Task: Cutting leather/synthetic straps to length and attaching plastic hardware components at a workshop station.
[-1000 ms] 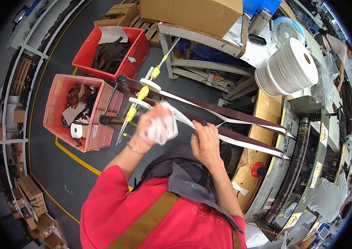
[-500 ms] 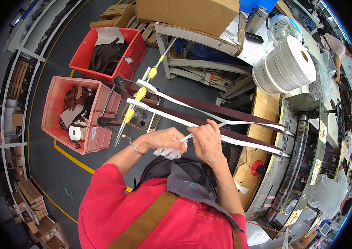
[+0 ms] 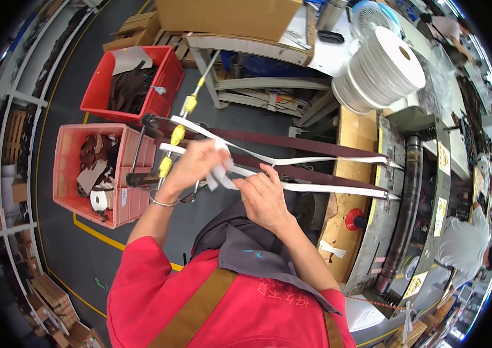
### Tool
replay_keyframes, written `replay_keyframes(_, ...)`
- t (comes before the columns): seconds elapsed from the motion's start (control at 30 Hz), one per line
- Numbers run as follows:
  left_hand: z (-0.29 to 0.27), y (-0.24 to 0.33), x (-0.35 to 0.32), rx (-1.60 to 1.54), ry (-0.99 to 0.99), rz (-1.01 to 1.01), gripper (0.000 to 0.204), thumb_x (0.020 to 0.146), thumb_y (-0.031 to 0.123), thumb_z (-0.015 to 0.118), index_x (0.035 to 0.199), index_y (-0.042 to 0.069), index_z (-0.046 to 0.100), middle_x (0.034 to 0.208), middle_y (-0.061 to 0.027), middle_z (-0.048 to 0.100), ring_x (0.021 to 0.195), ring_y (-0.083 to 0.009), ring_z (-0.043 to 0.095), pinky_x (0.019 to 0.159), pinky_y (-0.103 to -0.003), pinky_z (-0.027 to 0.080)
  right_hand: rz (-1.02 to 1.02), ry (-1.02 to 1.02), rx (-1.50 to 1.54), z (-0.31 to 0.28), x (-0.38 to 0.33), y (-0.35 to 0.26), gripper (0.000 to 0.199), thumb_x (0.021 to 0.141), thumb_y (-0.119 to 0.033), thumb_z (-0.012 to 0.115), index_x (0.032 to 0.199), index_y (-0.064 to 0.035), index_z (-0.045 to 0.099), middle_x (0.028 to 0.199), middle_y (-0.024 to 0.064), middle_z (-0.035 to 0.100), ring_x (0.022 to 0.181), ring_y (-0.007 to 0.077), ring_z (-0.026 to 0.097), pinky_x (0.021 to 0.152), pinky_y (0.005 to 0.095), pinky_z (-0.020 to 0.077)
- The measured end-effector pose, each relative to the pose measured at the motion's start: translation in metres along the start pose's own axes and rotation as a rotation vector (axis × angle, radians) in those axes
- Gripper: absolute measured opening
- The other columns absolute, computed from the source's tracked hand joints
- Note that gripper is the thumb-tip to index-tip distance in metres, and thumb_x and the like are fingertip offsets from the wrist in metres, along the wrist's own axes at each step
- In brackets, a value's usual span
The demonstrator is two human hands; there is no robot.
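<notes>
Hands [image 3: 228,180] over dark workshop floor [image 3: 83,243]

1. Left hand [image 3: 191,165] pinches a bunched end of white tape [image 3: 220,171]; fingers closed on it.
2. Right hand [image 3: 263,194] grips the same tape just beside the left hand.
3. Two white tape strips [image 3: 315,159] run right, over dark brown bands [image 3: 292,141], to a machine [image 3: 396,174].
4. Two red crates [image 3: 135,87] of dark scraps stand on the floor at left.
5. Large white tape roll [image 3: 382,66] sits upper right.
</notes>
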State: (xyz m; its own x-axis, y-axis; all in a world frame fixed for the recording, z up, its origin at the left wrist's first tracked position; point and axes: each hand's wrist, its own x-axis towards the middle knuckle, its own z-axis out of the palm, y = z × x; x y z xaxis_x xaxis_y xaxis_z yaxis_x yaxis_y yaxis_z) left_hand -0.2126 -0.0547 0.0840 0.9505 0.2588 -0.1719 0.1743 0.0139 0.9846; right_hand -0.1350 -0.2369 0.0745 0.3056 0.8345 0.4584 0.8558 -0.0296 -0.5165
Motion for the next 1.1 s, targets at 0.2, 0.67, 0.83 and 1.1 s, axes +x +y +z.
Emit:
replay_keyframes(0.2, 0.020, -0.009, -0.010, -0.196, -0.545, -0.217, 0.035, 0.082, 0.036, 0.055, 0.072, 0.002, 0.058, 0.060, 0.0000, 0.052, 0.051, -0.0045, 0.047, 0.045, -0.019, 0.036, 0.036, 0.104, -0.047, -0.003, -0.005, 0.016, 0.031, 0.064, -0.001, 0.056, 0.094, -0.0070, 0.055, 0.070, 0.0039, 0.048, 0.070, 0.0193, 0.050, 0.088, 0.0394, 0.0357)
replay_keyframes(0.67, 0.038, 0.009, 0.034, 0.494, -0.106, 0.066, 0.026, 0.089, 0.021, 0.043, 0.077, 0.002, 0.055, 0.062, 0.0014, 0.052, 0.055, -0.0043, 0.042, 0.048, -0.021, 0.034, 0.089, 0.249, -0.002, -0.009, -0.006, 0.016, 0.021, 0.065, -0.005, 0.058, 0.086, -0.0062, 0.055, 0.069, 0.0041, 0.049, 0.068, 0.0201, 0.052, 0.082, 0.0394, 0.0381)
replay_keyframes(0.83, 0.012, -0.025, 0.006, -0.394, -0.283, -0.336, 0.046, 0.082, 0.045, 0.051, 0.093, 0.001, 0.055, 0.070, -0.0024, 0.057, 0.054, -0.0078, 0.051, 0.049, -0.022, 0.042, 0.033, 0.282, 0.001, -0.022, -0.008, 0.030, 0.021, 0.067, -0.007, 0.059, 0.087, -0.0072, 0.055, 0.070, 0.0034, 0.049, 0.070, 0.0187, 0.051, 0.082, 0.0374, 0.0374)
replay_keyframes(1.1, 0.039, 0.032, 0.025, -1.030, -0.111, 0.116, 0.033, 0.089, 0.033, 0.044, 0.092, 0.001, 0.053, 0.090, -0.0120, 0.060, 0.084, -0.0222, 0.058, 0.078, -0.034, 0.047, 0.121, 0.318, -0.094, -0.011, -0.011, 0.026, 0.031, 0.068, -0.006, 0.054, 0.099, -0.0023, 0.052, 0.066, 0.0040, 0.049, 0.067, 0.0189, 0.053, 0.095, 0.0462, 0.0308)
